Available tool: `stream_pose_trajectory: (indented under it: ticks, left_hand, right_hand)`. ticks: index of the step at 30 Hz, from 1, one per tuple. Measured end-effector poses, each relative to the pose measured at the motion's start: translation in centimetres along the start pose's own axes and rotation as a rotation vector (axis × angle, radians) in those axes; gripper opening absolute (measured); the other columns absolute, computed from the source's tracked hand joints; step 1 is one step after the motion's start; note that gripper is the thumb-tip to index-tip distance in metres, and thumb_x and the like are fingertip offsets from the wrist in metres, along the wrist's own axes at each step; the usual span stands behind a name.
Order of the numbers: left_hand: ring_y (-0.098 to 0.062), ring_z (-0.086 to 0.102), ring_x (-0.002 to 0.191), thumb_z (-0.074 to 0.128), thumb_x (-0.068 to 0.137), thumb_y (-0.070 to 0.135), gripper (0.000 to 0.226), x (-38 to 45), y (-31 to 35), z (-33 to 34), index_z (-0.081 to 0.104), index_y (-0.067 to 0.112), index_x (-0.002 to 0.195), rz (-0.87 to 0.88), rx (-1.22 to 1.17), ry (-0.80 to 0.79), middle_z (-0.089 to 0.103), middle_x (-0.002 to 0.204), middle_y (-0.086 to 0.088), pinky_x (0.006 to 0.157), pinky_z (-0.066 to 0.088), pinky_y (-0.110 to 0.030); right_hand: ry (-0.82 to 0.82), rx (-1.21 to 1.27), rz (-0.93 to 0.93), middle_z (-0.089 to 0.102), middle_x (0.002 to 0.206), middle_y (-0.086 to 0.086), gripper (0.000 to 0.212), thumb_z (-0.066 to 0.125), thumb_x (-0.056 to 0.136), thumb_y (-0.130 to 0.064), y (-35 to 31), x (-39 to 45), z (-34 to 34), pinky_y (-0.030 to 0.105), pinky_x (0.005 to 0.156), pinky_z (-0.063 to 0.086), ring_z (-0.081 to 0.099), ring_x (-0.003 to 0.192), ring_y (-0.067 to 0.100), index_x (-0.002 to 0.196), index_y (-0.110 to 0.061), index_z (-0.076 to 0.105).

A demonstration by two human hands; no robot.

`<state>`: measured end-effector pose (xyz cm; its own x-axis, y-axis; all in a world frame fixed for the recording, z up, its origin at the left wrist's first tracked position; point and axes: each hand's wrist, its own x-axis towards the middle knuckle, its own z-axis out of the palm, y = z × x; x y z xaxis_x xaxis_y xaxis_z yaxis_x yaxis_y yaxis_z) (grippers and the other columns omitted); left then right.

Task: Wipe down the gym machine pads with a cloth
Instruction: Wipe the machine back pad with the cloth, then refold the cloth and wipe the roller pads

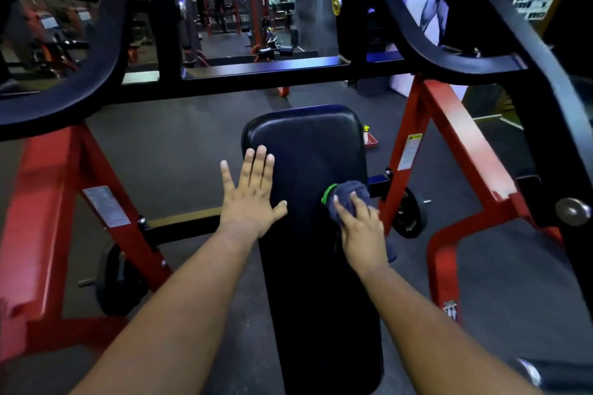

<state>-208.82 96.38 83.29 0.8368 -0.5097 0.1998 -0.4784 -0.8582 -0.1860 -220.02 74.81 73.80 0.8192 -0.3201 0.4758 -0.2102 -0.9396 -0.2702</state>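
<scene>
A long black bench pad runs away from me down the middle of the view. My left hand lies flat on its left edge, fingers spread, holding nothing. My right hand presses a dark blue cloth with a green edge against the pad's right side, about halfway along. Part of the cloth hangs below my right wrist over the pad's edge.
Red frame legs stand on both sides of the bench, and black curved arms and a crossbar pass above its far end. A spray bottle stands on the dark floor beyond the pad's right corner. Weight plates sit low on each side.
</scene>
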Motion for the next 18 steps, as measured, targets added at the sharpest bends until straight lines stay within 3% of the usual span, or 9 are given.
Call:
stream_pose_trajectory:
  ticks: [2,4,6,8,11,12,14,16,18]
  left_hand:
    - [-0.027,-0.038,0.148,0.022,0.099,0.068,0.098,-0.7,0.5,-0.5,-0.039,0.01,0.149,-0.017,0.008,0.028,-0.049,0.155,-0.01,0.116,-0.014,-0.071]
    - [-0.025,-0.029,0.153,0.031,0.099,0.065,0.1,-2.3,1.7,-1.0,-0.031,0.01,0.154,-0.021,-0.034,0.052,-0.041,0.161,-0.01,0.116,-0.013,-0.072]
    - [-0.023,-0.023,0.156,0.039,0.096,0.066,0.104,-4.8,3.8,-0.9,-0.025,0.012,0.157,-0.011,-0.171,0.108,-0.034,0.165,-0.008,0.116,-0.017,-0.071]
    - [-0.022,-0.015,0.158,0.041,0.094,0.07,0.104,-8.4,6.8,-0.5,-0.018,0.016,0.161,-0.017,-0.349,0.089,-0.024,0.169,-0.005,0.118,-0.013,-0.066]
    - [-0.022,0.013,0.158,0.045,0.092,0.075,0.099,-13.6,12.4,0.2,0.004,0.02,0.164,0.001,-0.739,-0.19,0.008,0.172,-0.004,0.126,0.014,-0.054]
    - [-0.022,0.026,0.154,0.051,0.092,0.073,0.097,-15.5,14.4,0.0,0.013,0.019,0.163,0.034,-0.872,-0.279,0.023,0.169,-0.006,0.124,0.025,-0.047]
    - [-0.022,0.047,0.142,0.064,0.091,0.062,0.089,-18.7,17.8,-1.0,0.029,0.017,0.16,0.097,-1.083,-0.372,0.048,0.156,-0.005,0.114,0.039,-0.032]
    - [-0.019,0.062,0.124,0.074,0.091,0.045,0.064,-21.1,20.6,-1.6,0.053,0.018,0.145,0.101,-1.185,-0.346,0.066,0.133,-0.001,0.098,0.046,-0.024]
    - [-0.017,0.07,0.102,0.079,0.087,0.039,0.039,-23.2,23.5,-1.9,0.07,0.022,0.121,0.159,-1.18,-0.312,0.074,0.109,0.003,0.086,0.052,-0.027]
  right_hand:
    - [-0.231,0.015,-0.013,0.038,0.158,0.012,0.054,0.052,0.097,-0.012,0.7,-2.7,-0.6,0.048,0.099,0.047,0.046,0.126,0.044,0.147,-0.033,0.052]
    - [-0.323,0.043,-0.046,0.044,0.152,0.01,0.052,0.047,0.098,-0.013,1.1,-5.8,-2.1,0.046,0.1,0.046,0.049,0.121,0.042,0.145,-0.032,0.055]
    - [-0.213,0.174,0.005,0.056,0.138,0.01,0.045,0.05,0.095,-0.016,1.3,-8.8,-3.7,0.047,0.099,0.049,0.056,0.115,0.039,0.137,-0.025,0.063]
    - [-0.064,0.324,0.087,0.06,0.132,0.007,0.039,0.057,0.094,-0.015,1.4,-11.9,-5.7,0.038,0.105,0.046,0.057,0.119,0.03,0.132,-0.019,0.067]
    - [0.04,0.498,0.191,0.06,0.127,-0.004,0.036,0.061,0.093,-0.017,1.6,-15.7,-9.0,0.012,0.108,0.032,0.055,0.122,0.014,0.129,-0.015,0.068]
    - [0.041,0.545,0.226,0.06,0.126,-0.005,0.037,0.06,0.092,-0.02,2.0,-17.2,-10.0,0.009,0.108,0.031,0.055,0.121,0.014,0.127,-0.012,0.068]
    - [0.021,0.65,0.321,0.064,0.127,-0.002,0.039,0.057,0.09,-0.025,3.3,-19.6,-12.0,0.017,0.111,0.035,0.058,0.122,0.016,0.124,-0.009,0.068]
    - [-0.008,0.764,0.415,0.068,0.127,0.001,0.038,0.056,0.09,-0.025,4.4,-22.0,-14.4,0.026,0.111,0.041,0.06,0.121,0.011,0.124,-0.011,0.069]
    - [-0.05,0.874,0.494,0.072,0.117,-0.001,0.027,0.055,0.097,-0.008,5.9,-25.3,-17.4,0.014,0.1,0.044,0.063,0.109,-0.005,0.118,-0.012,0.071]
